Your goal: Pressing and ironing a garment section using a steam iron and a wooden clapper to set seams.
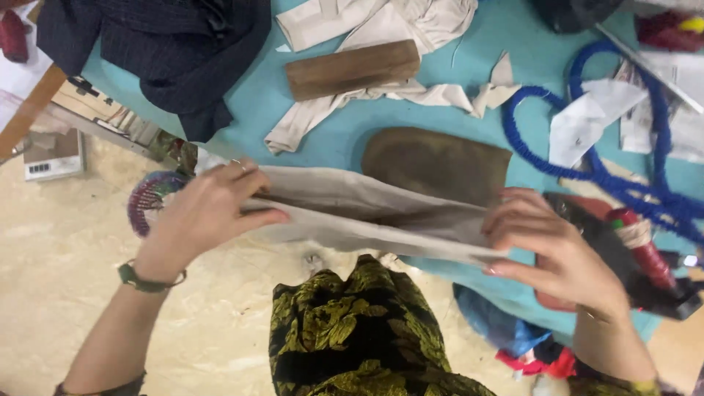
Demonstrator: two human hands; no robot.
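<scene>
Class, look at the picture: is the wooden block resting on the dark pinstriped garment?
No: the wooden block lies on the pale cloth scraps on the teal table, apart from the dark pinstriped garment.

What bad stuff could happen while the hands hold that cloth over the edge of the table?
The folded beige cloth strip is pinched only at its ends by the left hand and right hand, so the fold might slip open. It hangs past the edge of the turquoise table, so a dropped end could fall to the floor. The blue braided cord lying close to the right hand could snag.
</scene>
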